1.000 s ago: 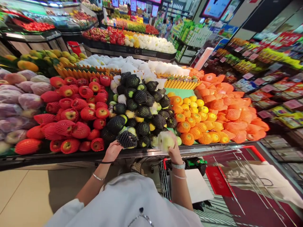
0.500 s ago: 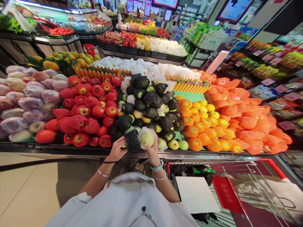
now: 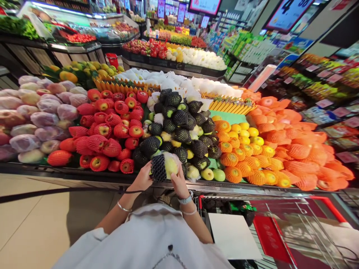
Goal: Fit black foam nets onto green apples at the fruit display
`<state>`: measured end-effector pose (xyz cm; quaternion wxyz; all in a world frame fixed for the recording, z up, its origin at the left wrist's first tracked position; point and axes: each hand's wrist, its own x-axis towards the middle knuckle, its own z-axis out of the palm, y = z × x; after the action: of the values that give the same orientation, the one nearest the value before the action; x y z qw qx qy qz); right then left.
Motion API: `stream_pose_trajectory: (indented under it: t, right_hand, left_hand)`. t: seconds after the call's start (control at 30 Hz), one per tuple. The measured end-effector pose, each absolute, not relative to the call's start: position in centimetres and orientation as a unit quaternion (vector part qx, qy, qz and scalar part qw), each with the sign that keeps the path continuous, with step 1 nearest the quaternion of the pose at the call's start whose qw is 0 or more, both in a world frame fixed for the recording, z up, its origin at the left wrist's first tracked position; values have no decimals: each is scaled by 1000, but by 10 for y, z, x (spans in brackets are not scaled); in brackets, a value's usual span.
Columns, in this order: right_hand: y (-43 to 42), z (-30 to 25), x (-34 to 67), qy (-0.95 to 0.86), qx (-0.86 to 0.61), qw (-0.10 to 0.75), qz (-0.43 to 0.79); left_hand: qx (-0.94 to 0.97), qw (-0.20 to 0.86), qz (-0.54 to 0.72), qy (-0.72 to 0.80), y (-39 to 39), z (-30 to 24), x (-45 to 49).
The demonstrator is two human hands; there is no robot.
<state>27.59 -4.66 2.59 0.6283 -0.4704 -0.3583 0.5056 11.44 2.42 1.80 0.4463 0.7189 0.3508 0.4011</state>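
Observation:
At the front edge of the fruit stand my left hand (image 3: 143,178) grips a black foam net sleeve (image 3: 158,168). My right hand (image 3: 178,183) holds a yellow-green fruit (image 3: 171,165) in a clear wrap, its side pressed against the sleeve. Both hands are closed round what they hold. Right behind them rises a heap of green fruits in black nets (image 3: 179,123). I wear a bracelet on each wrist.
Red-netted apples (image 3: 109,123) lie left of the black heap, with pale wrapped fruits (image 3: 36,116) further left. Orange-netted citrus (image 3: 246,149) and larger orange-netted fruit (image 3: 288,134) lie right. A red shopping cart (image 3: 283,228) with a white sheet stands at my right. More stands fill the back.
My right hand has carried the wrapped fruit leftward to the black sleeve in my left hand; fruit and sleeve now touch. The view has shifted left and slightly down.

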Motion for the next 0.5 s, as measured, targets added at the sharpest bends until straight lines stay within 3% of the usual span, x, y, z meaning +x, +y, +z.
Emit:
stream_pose_trajectory:
  t: [0.23, 0.37, 0.5]
  right_hand:
    - [-43, 15, 254, -239, -392, 668, 586]
    - [-41, 10, 244, -198, -401, 667, 596]
    - [-39, 7, 243, -189, -405, 674, 589]
  left_hand:
    - [735, 325, 496, 330, 16, 25, 125]
    - [777, 220, 464, 363, 13, 38, 127]
    - [738, 180, 555, 338, 15, 36, 124]
